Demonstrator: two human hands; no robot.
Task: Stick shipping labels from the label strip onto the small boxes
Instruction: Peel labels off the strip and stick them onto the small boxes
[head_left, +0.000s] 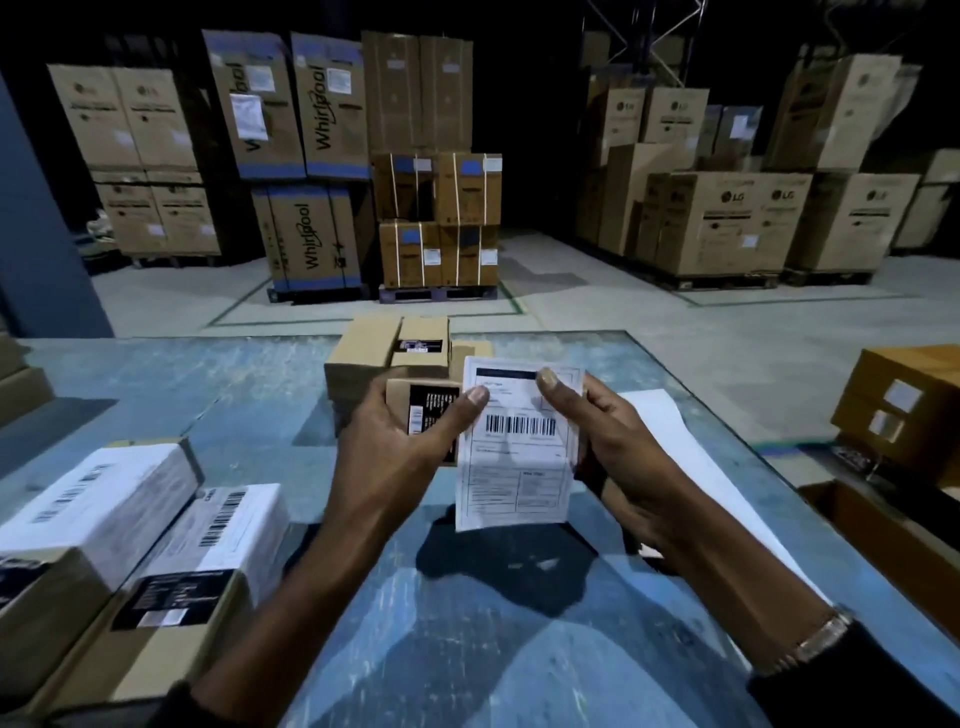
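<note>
A white shipping label (517, 457) with a barcode is held up over the blue table (218, 384). My left hand (400, 441) pinches its left edge with the thumb, and my right hand (608, 436) pinches its upper right part. Behind the label, between my hands, is a small brown box (415, 400) with a black printed panel; I cannot tell which hand bears it. More small brown boxes (389, 353) are stacked just beyond. A long white strip (691, 462) lies on the table under my right forearm.
Two boxes with white labels on top (88, 509) (208, 545) sit at the table's near left. An open carton (878, 519) and a labelled carton (904, 405) stand right of the table. Tall stacked cartons on pallets (436, 223) fill the warehouse floor behind.
</note>
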